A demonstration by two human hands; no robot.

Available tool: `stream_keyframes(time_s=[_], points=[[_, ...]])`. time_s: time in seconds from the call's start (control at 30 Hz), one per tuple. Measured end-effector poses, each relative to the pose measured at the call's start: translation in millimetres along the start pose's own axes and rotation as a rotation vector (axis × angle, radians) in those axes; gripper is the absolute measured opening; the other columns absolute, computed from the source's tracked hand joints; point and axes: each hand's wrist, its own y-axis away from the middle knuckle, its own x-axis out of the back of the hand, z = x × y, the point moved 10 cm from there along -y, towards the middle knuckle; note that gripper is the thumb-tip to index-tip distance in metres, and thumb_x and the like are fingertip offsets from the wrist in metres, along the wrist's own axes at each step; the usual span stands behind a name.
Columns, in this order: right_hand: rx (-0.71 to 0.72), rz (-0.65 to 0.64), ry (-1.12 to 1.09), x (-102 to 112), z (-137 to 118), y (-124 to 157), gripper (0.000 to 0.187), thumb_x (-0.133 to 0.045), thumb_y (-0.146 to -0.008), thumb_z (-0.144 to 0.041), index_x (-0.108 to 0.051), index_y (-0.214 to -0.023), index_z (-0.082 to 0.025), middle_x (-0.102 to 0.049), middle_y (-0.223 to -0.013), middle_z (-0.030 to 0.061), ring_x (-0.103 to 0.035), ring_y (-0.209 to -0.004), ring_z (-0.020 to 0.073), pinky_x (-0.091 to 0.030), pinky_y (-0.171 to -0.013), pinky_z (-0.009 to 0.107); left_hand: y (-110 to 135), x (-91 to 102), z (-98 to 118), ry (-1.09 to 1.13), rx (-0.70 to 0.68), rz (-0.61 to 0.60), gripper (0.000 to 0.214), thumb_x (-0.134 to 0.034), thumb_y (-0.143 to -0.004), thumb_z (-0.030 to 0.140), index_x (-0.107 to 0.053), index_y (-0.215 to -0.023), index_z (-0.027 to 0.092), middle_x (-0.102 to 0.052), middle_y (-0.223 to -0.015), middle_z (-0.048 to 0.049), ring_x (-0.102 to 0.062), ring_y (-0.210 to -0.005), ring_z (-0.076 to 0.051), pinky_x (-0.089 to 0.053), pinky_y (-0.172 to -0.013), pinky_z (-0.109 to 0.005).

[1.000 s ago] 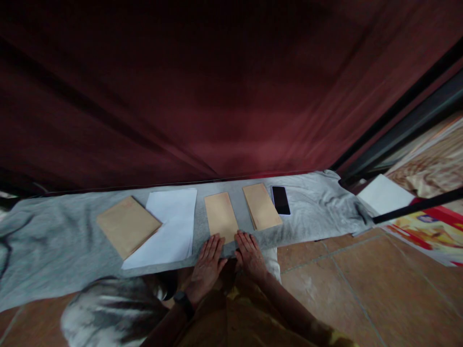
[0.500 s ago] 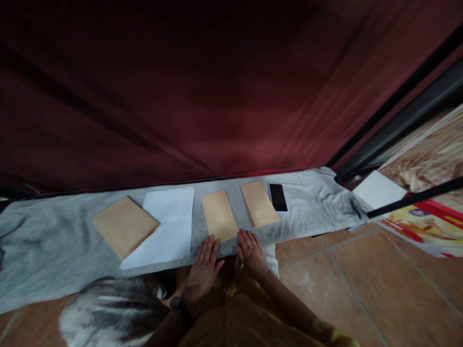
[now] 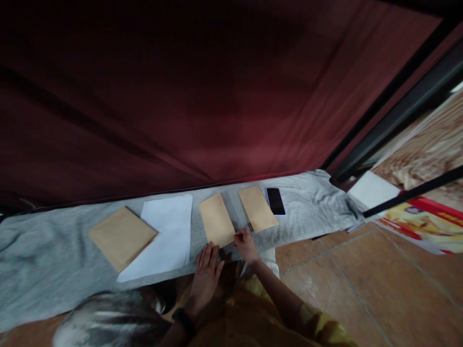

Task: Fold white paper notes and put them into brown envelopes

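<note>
While the envelope point(image 3: 216, 220) lay on the cloth point(image 3: 54, 250), the right hand point(image 3: 246, 245) touched its near corner, fingers curled; grip not discernible. The left hand point(image 3: 205, 274) lay flat on the cloth edge, fingers extended.

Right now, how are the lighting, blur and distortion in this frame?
Head view: dim, curtain nearly black at the top; wide-angle distortion bows the grey cloth; left hand and right hand slightly soft; no glare on the phone.

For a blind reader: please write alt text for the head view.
The right hand touches the near corner of a brown envelope on a grey cloth; the left hand lies flat nearby. A second envelope, a larger envelope, white paper and a phone lie alongside.
</note>
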Motion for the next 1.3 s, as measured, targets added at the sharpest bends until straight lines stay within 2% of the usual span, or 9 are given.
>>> stream_keyframes(time_s=[0.17, 0.3, 0.37, 0.47, 0.57, 0.77, 0.9, 1.07, 1.3], points=[[-0.124, -0.008, -0.274, -10.7, 5.3, 1.1, 0.038, -0.063, -0.079, -0.059, -0.044, -0.083, -0.026, -0.059, -0.067, -0.0039, -0.063, -0.059, 0.0169, -0.057, -0.055, 0.033, -4.7, 7.2, -30.3, 0.327, 0.268, 0.125, 0.052, -0.04, -0.1, 0.042, -0.043, -0.148, 0.024, -0.051, -0.151, -0.0108, -0.051, -0.137, -0.026, -0.05, -0.109, -0.049], [-0.135, -0.009, -0.385, -1.9, -3.4, 2.6, 0.043, -0.069, -0.073, -0.061, -0.043, -0.08, -0.026, -0.059, -0.069, -0.0041, -0.062, -0.061, 0.0158, -0.056, -0.057, 0.032, -7.1, 4.7, -51.5, 0.712, 0.544, 0.175, 0.045, -0.053, -0.094, 0.047, -0.058, -0.135, 0.03, -0.068, -0.132, -0.007, -0.066, -0.119, -0.027, -0.058, -0.094, -0.045], [-0.137, -0.003, -0.428, 7.7, -8.0, 2.4, 0.043, -0.069, -0.072, -0.059, -0.043, -0.081, -0.026, -0.059, -0.069, -0.0046, -0.061, -0.062, 0.0151, -0.056, -0.058, 0.031, -13.2, -2.5, -48.0, 0.921, 0.671, 0.12, 0.043, -0.059, -0.089, 0.051, -0.065, -0.124, 0.028, -0.073, -0.121, -0.0069, -0.071, -0.107, -0.026, -0.06, -0.086, -0.041], [-0.143, 0.02, -0.481, 27.3, -13.1, -1.7, 0.043, -0.072, -0.068, -0.055, -0.045, -0.084, -0.026, -0.056, -0.067, -0.0068, -0.058, -0.062, 0.0143, -0.057, -0.06, 0.031, -31.8, -12.5, -24.4, 1.132, 0.786, -0.031, 0.044, -0.072, -0.073, 0.056, -0.072, -0.099, 0.02, -0.077, -0.098, -0.0071, -0.074, -0.085, -0.024, -0.06, -0.072, -0.035], [-0.147, 0.08, -0.494, 54.6, -13.8, -11.6, 0.042, -0.074, -0.065, -0.05, -0.047, -0.087, -0.025, -0.056, -0.069, -0.007, -0.059, -0.062, 0.0139, -0.058, -0.06, 0.031, -60.9, -14.1, 5.5, 1.21, 0.768, -0.122, 0.048, -0.08, -0.063, 0.055, -0.073, -0.092, 0.018, -0.075, -0.086, -0.0059, -0.069, -0.072, -0.018, -0.055, -0.066, -0.03], [-0.12, 0.29, -0.433, 126.4, -5.8, -37.8, 0.038, -0.073, -0.06, -0.046, -0.052, -0.082, -0.023, -0.06, -0.077, -0.003, -0.061, -0.064, 0.0149, -0.058, -0.057, 0.03, -117.0, -27.1, 56.6, 1.157, 0.665, -0.197, 0.041, -0.077, -0.064, 0.049, -0.073, -0.087, 0.016, -0.071, -0.078, -0.003, -0.06, -0.064, -0.013, -0.045, -0.057, -0.025], [-0.119, 0.356, -0.416, 160.3, 5.4, -49.2, 0.039, -0.075, -0.059, -0.05, -0.055, -0.08, -0.022, -0.059, -0.074, -0.0034, -0.059, -0.059, 0.0129, -0.057, -0.054, 0.029, -140.5, -44.7, 80.5, 1.116, 0.609, -0.225, 0.03, -0.075, -0.064, 0.041, -0.071, -0.08, 0.016, -0.066, -0.066, -0.0001, -0.056, -0.058, -0.012, -0.04, -0.054, -0.024], [-0.133, 0.386, -0.387, 180.7, 22.2, -53.0, 0.039, -0.078, -0.061, -0.051, -0.059, -0.076, -0.021, -0.06, -0.071, -0.0029, -0.06, -0.056, 0.0126, -0.056, -0.054, 0.028, -149.7, -66.5, 90.9, 1.078, 0.598, -0.224, 0.022, -0.071, -0.066, 0.033, -0.068, -0.08, 0.016, -0.062, -0.061, 0.0015, -0.053, -0.054, -0.011, -0.037, -0.051, -0.023], [-0.133, 0.436, -0.395, 186.7, 39.6, -48.9, 0.049, -0.082, -0.056, -0.058, -0.061, -0.08, -0.022, -0.065, -0.077, -0.0003, -0.063, -0.063, 0.016, -0.056, -0.054, 0.029, -148.2, -77.8, 81.1, 0.952, 0.621, -0.174, 0.026, -0.071, -0.067, 0.027, -0.062, -0.09, 0.017, -0.064, -0.064, 0.0011, -0.057, -0.057, -0.014, -0.042, -0.055, -0.026]])
